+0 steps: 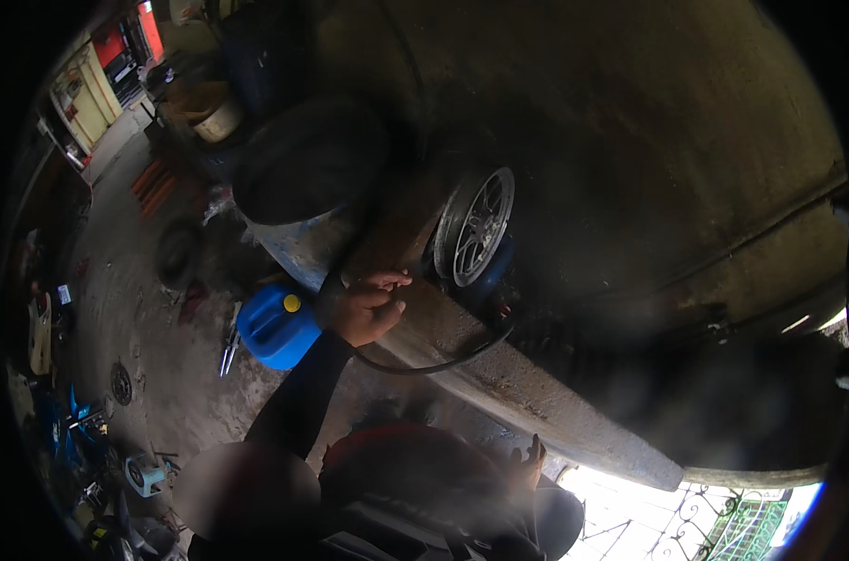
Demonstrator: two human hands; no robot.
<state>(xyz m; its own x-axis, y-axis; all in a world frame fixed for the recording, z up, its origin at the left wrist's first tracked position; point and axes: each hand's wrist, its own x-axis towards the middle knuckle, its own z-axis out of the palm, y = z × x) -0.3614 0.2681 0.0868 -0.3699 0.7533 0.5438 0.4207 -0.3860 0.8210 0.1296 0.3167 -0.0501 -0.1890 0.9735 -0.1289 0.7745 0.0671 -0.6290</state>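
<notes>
My left hand (pixel 368 313) is closed, fingers curled, over a low concrete ledge (pixel 499 374). A dark hose (pixel 434 367) loops from the wall side of the ledge to the heel of this hand, which appears to grip it; its end is hidden. Just beyond stands a grey spoked motorcycle wheel rim (pixel 481 227), upright, not touched by the hand. Close to my left forearm is a blue jerrycan (pixel 276 327) with a yellow cap. My right hand (pixel 529 458) is low, near my body, partly in shadow, fingers apart and apparently holding nothing.
A blue drum (pixel 298 248) with a black round thing on top stands left of the rim. A dark stained wall (pixel 649 168) rises behind. Tools and parts lie on the floor at left. Lower right, a metal grille (pixel 705 524) stands in bright light.
</notes>
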